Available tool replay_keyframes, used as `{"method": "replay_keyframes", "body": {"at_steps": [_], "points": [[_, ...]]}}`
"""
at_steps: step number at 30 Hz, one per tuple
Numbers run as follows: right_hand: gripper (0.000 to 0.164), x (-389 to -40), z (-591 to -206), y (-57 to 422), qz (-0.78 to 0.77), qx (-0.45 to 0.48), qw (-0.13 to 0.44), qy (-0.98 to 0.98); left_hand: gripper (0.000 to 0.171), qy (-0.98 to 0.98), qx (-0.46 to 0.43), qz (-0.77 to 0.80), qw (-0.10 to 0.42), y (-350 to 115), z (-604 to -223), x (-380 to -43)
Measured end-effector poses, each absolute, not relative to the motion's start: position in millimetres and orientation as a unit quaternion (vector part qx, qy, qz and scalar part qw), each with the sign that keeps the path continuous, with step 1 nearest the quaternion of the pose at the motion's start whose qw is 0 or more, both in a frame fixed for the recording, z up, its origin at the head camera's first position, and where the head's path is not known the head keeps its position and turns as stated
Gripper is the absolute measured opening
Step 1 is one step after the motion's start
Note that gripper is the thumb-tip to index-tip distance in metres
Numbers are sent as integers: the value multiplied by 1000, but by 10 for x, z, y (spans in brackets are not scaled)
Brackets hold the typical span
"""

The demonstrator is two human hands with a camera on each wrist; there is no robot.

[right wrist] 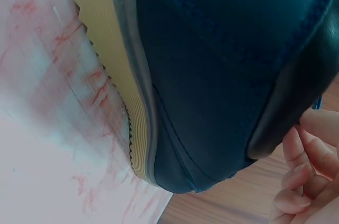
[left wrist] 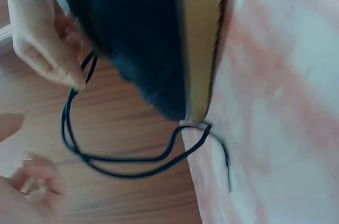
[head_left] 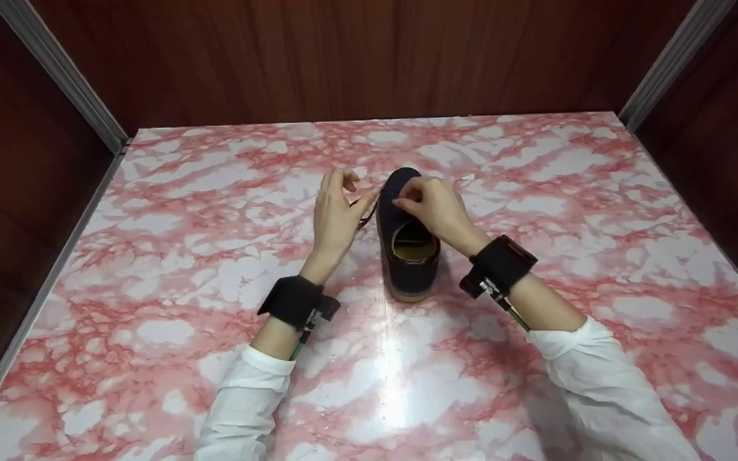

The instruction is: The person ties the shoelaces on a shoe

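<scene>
Right hand pinches the lace of a dark shoe; left hand is loose beside it.
The navy low-cut shoe with a tan ridged sole stands upright on the red-and-white marbled tabletop, midway between the left and right edges, toe toward the far edge. Above its upper, the right hand grips the dark, thin cord shoelace between thumb and fingers. The cord loops down on the side facing the tabletop's left edge. There the left hand has thumb and fingers parted, grasping nothing, near the cord. Each wrist wears a black strap.
</scene>
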State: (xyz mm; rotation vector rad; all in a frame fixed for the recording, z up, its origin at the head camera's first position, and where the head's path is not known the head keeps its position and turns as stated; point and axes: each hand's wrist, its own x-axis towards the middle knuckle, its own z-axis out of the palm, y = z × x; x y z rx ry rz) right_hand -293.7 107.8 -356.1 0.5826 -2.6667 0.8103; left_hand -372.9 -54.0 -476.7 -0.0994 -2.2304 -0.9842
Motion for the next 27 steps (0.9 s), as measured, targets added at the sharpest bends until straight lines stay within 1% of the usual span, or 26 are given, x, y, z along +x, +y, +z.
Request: {"method": "replay_keyframes", "body": {"at_steps": [2,3,6,8,9,10,12,15,16,17,19,23,27], "points": [[17,-2935,-3557,1081,282,201,142,-927,35,-880,-39,-362,306,-580,-4699,-3693],[18,-2936,-3557,1082,283,201,140,-927,33,-889,-44,-364,275,-584,-4555,-3577],[19,-2936,-3554,1082,291,200,131,-927,25,-894,-59,-385,222,-602,-4238,-3270],[19,-2941,-3553,1085,297,200,127,-925,18,-892,-66,-396,208,-594,-3991,-3046],[19,-2943,-3550,1088,300,200,126,-924,17,-891,-65,-402,202,-589,-3870,-2939],[19,-2947,-3548,1092,303,200,124,-923,18,-892,-65,-396,210,-594,-3861,-2920],[19,-2954,-3542,1101,308,201,117,-923,18,-895,-65,-388,210,-600,-3819,-2888],[19,-2970,-3538,1113,322,198,101,-920,21,-886,-66,-406,213,-639,-3967,-3018],[20,-2976,-3537,1117,328,196,94,-919,18,-882,-70,-413,215,-653,-4047,-3084],[20,-2981,-3534,1120,336,194,85,-918,18,-881,-69,-417,212,-657,-4050,-3092],[20,-2988,-3524,1129,351,186,67,-915,14,-883,-66,-414,210,-642,-3956,-3022],[21,-2983,-3482,1138,379,171,33,-909,11,-895,-60,-390,209,-575,-3598,-2755],[21,-3005,-3476,1149,400,172,6,-900,11,-895,-61,-389,208,-513,-3478,-2668]]}}
